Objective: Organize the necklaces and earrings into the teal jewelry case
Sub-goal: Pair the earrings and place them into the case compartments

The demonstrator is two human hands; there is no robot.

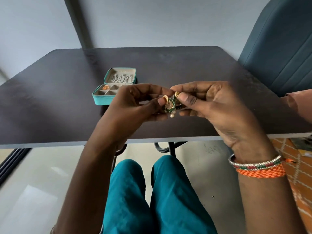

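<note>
We hold a pair of gold-and-green enamelled earrings with small pearl drops [170,104] up in front of us, above the near half of the dark matte surface [50,102]. Left hand [135,102]: thumb and fingers curled in, pinching the gold top of one earring. Right hand [207,100]: thumb and forefinger pinching the gold top of the other. The two pieces sit close together between the fingertips; we cannot tell whether they are hooked to each other or to a backing card, as a pale strip under them is partly hidden.

The small teal zip-round jewelry case with beige lining [108,98] lies open on the surface, beyond and left of the hands, well apart from the earrings. Its raised lid carries a row of silver-toned pieces [121,78]. In the divided tray, one gold round earring [106,87] occupies a far-left compartment; the near compartments we can see look unfilled. The right side of the tray is hidden behind the left hand.

Step in hand, as we judge it: separating or readying this earring pair before stowing. Task is partway, since some items are already placed.

Next move likely calls for parting the pair without tangling the drops, then carrying them forward-left and lowering them into an open compartment.

Also noted: beaded red-green bangle and orange woven band on the right wrist [258,168].
</note>
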